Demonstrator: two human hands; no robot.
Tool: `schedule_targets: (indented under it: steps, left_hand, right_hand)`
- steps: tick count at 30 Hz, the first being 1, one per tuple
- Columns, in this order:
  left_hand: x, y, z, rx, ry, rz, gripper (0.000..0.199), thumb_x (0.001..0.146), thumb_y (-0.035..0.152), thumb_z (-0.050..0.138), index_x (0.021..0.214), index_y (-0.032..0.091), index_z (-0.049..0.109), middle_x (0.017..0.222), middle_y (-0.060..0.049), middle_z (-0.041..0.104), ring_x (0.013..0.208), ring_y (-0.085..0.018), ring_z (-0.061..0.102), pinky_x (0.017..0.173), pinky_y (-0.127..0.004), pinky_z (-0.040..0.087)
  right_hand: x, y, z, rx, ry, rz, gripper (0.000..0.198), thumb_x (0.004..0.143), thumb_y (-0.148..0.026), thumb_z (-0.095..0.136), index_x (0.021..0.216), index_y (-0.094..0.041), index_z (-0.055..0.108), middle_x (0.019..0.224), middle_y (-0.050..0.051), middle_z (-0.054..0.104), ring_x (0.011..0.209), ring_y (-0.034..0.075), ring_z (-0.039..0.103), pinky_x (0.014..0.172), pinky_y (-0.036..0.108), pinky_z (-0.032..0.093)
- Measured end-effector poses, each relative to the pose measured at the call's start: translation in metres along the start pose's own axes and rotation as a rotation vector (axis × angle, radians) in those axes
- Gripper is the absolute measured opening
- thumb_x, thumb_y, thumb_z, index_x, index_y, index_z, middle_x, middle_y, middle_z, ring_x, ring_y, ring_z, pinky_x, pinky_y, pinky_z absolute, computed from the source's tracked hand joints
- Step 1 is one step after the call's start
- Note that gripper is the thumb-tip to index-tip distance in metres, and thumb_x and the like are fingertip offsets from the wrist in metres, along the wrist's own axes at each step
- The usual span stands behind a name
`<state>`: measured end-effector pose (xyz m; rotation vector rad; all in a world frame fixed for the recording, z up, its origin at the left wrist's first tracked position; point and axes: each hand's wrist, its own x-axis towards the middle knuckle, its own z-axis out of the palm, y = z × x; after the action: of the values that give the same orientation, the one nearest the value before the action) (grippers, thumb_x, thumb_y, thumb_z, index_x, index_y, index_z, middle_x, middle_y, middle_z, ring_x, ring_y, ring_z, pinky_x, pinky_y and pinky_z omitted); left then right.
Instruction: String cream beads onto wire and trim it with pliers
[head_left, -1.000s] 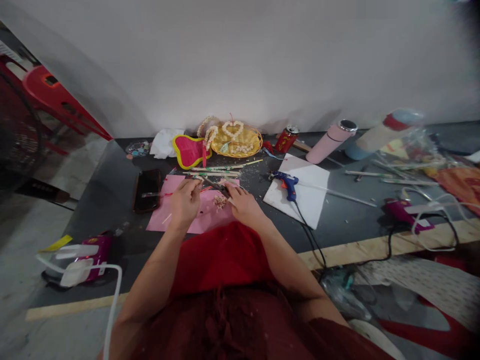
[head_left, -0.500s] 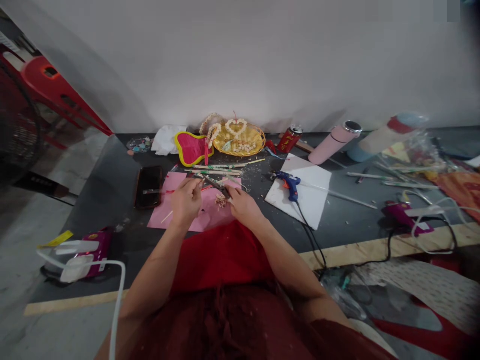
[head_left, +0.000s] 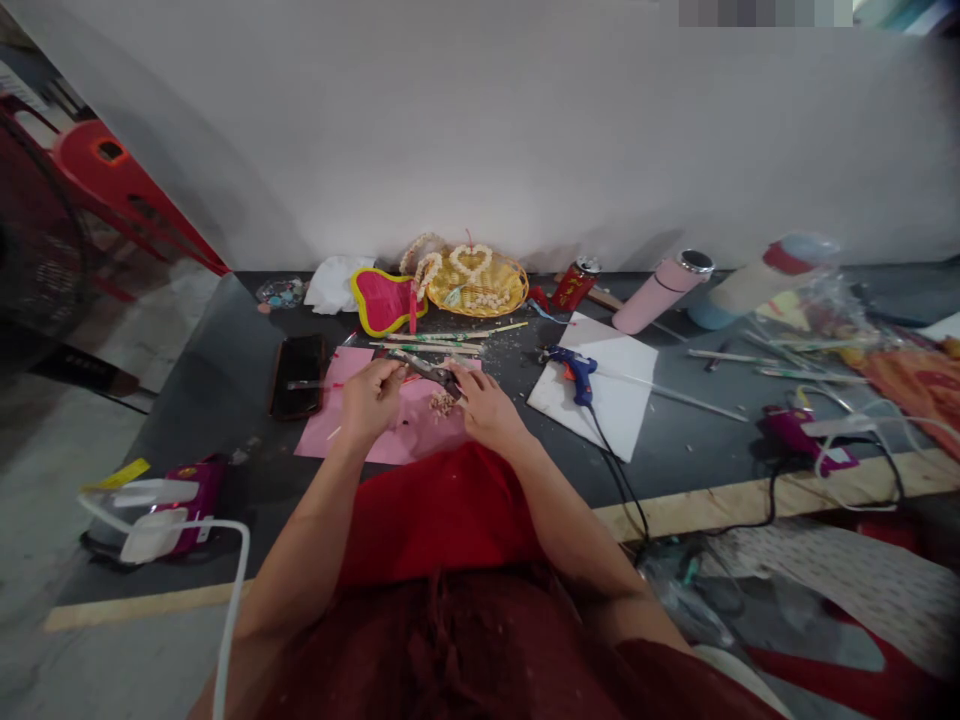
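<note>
My right hand (head_left: 491, 408) is closed around the handle end of a dark metal scissor-like tool (head_left: 427, 370); whether it is scissors or pliers I cannot tell. My left hand (head_left: 369, 400) is closed in a pinch close to the far end of the tool, and what its fingertips hold is too small to make out. Both hands are over a pink sheet (head_left: 427, 430). Between them on the sheet lies a small heap of pale beige bits (head_left: 442, 403). Thin pale-green sticks (head_left: 442, 347) lie just beyond the hands.
At the back are a yellow basket (head_left: 517, 300) with a beaded heart, a red can (head_left: 576, 285) and a pink flask (head_left: 656, 300). A blue glue gun (head_left: 576, 375) lies on a white board (head_left: 630, 400), its cable trailing over the edge. A phone (head_left: 298, 375) is left.
The tool has swung to a flatter angle, its far end now close to my left fingertips. My hands have otherwise barely moved, and the view has shifted slightly.
</note>
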<state>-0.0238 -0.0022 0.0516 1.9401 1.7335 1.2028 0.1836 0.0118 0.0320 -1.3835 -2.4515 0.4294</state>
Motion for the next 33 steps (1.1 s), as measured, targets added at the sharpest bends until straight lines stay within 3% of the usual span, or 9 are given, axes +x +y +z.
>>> schedule_targets:
  steps: [5, 10, 13, 18, 25, 33]
  left_hand:
    - [0.0, -0.003, 0.003, 0.042, -0.018, -0.036, 0.024, 0.089, 0.031, 0.047, 0.081, 0.018, 0.065, 0.07, -0.002, 0.063, 0.063, -0.013, 0.055, 0.057, -0.024, 0.038]
    - [-0.003, 0.0, 0.006, 0.089, 0.035, 0.024, 0.021, 0.089, 0.029, 0.048, 0.084, 0.017, 0.065, 0.079, -0.004, 0.065, 0.07, -0.013, 0.057, 0.062, -0.023, 0.039]
    - [-0.003, 0.0, 0.005, 0.057, 0.027, 0.023, 0.022, 0.09, 0.027, 0.046, 0.083, 0.017, 0.064, 0.08, -0.004, 0.065, 0.072, -0.013, 0.058, 0.064, -0.023, 0.041]
    - [0.0, -0.001, 0.004, -0.046, -0.027, 0.021, 0.023, 0.089, 0.027, 0.047, 0.074, 0.017, 0.061, 0.073, -0.002, 0.063, 0.069, -0.013, 0.057, 0.064, -0.022, 0.041]
    - [0.002, -0.002, 0.001, -0.11, -0.142, -0.009, 0.021, 0.086, 0.026, 0.048, 0.072, 0.017, 0.063, 0.068, -0.001, 0.062, 0.066, -0.012, 0.056, 0.06, -0.022, 0.04]
    - [-0.001, -0.003, 0.009, -0.091, -0.015, -0.023, 0.021, 0.086, 0.033, 0.053, 0.083, 0.017, 0.067, 0.074, -0.002, 0.065, 0.066, -0.012, 0.056, 0.06, -0.022, 0.039]
  right_hand:
    - [0.0, -0.004, 0.002, -0.001, -0.022, 0.086, 0.059, 0.086, -0.016, 0.04, 0.144, -0.02, 0.03, 0.128, 0.014, 0.052, 0.112, 0.025, 0.055, 0.094, 0.035, 0.044]
    - [-0.003, -0.009, 0.001, -0.03, -0.065, 0.133, 0.058, 0.087, -0.016, 0.038, 0.144, -0.023, 0.03, 0.122, 0.013, 0.056, 0.1, 0.024, 0.061, 0.088, 0.034, 0.047]
    - [-0.002, -0.007, 0.0, -0.028, -0.056, 0.12, 0.057, 0.088, -0.019, 0.039, 0.144, -0.024, 0.03, 0.127, 0.012, 0.054, 0.104, 0.025, 0.059, 0.088, 0.035, 0.047]
    - [0.001, 0.002, 0.001, 0.001, 0.001, 0.052, 0.063, 0.085, -0.016, 0.043, 0.145, -0.021, 0.026, 0.136, 0.013, 0.047, 0.123, 0.026, 0.044, 0.1, 0.04, 0.04]
    - [0.0, 0.007, 0.002, 0.039, 0.021, -0.01, 0.064, 0.082, -0.015, 0.046, 0.144, -0.021, 0.03, 0.134, 0.01, 0.05, 0.119, 0.024, 0.047, 0.102, 0.039, 0.038]
    - [-0.001, 0.001, 0.002, 0.017, -0.004, 0.119, 0.055, 0.087, -0.019, 0.042, 0.141, -0.025, 0.033, 0.125, 0.01, 0.058, 0.109, 0.023, 0.057, 0.093, 0.034, 0.044]
